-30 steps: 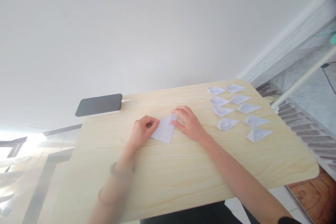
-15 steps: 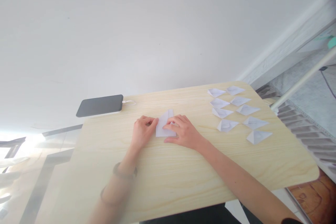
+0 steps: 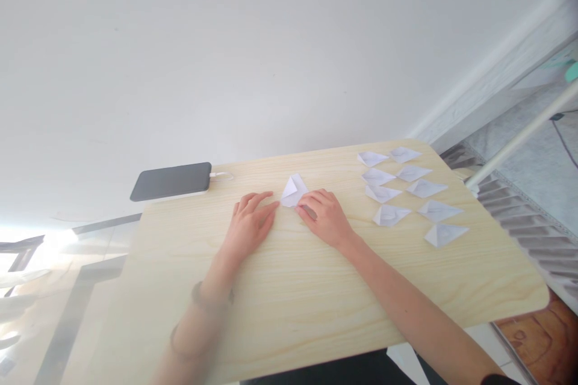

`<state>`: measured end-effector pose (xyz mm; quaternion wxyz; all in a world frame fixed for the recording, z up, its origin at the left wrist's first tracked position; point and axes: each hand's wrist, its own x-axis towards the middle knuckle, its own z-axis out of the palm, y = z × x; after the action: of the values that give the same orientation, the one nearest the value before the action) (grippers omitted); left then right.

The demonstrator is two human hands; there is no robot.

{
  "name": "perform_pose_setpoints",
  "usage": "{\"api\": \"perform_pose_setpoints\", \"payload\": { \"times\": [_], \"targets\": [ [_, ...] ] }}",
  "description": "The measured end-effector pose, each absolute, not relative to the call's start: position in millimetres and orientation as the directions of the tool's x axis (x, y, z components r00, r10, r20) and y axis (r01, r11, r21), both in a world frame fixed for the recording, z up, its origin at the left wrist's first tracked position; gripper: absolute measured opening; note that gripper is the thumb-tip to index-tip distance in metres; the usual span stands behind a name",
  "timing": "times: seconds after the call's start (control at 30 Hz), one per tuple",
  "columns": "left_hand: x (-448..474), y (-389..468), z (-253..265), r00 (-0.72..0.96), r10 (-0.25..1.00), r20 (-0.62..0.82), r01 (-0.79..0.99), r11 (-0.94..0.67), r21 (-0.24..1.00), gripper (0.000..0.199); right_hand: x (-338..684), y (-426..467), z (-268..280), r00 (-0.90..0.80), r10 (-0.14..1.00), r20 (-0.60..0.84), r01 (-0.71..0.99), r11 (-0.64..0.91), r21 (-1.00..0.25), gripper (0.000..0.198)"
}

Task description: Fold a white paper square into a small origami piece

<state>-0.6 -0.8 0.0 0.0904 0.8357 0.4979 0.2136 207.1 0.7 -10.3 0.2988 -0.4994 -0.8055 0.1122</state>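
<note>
A small sheet of white paper (image 3: 295,187), with a flap folded over on its left side, lies on the light wooden table between my two hands. My right hand (image 3: 326,216) pinches the paper's lower right edge between thumb and fingertips. Just left of the paper, my left hand (image 3: 248,224) rests with fingers apart, its thumb tip close to the lower left corner. Whether that thumb touches the paper I cannot tell.
Several folded white paper pieces (image 3: 382,194) stand in two rough columns on the right of the table (image 3: 289,313). A black phone (image 3: 171,181) with a white cable (image 3: 222,175) lies at the back left edge. A pale wall (image 3: 253,60) rises behind.
The paper has moved away from me and been turned, and its folded flap now shows on the left. My left fingers have gone from a pinch to spread; my right hand has shifted slightly right.
</note>
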Motion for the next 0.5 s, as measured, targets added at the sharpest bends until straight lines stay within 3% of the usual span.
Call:
{"api": "perform_pose_setpoints", "payload": {
  "times": [0.1, 0.27, 0.5],
  "targets": [
    [2.2, -2.5, 4.1, 0.496, 0.832, 0.249, 0.768, -0.554, 0.322, 0.033, 208.7, 1.7, -10.0, -0.313, 0.879, 0.360, 0.748, 0.462, -0.477, 0.015],
    [7.6, -1.5, 2.6, 0.594, 0.785, 0.177, 0.743, -0.619, 0.253, 0.045, 216.4, 5.2, -9.9, -0.450, 0.822, 0.349, 0.666, 0.569, -0.482, 0.019],
    [18.4, -13.1, 0.2, 0.591, 0.782, 0.198, 0.770, -0.620, 0.149, 0.039, 213.5, 6.6, -13.0, -0.110, 0.948, 0.300, 0.807, 0.261, -0.529, 0.017]
  ]
}}
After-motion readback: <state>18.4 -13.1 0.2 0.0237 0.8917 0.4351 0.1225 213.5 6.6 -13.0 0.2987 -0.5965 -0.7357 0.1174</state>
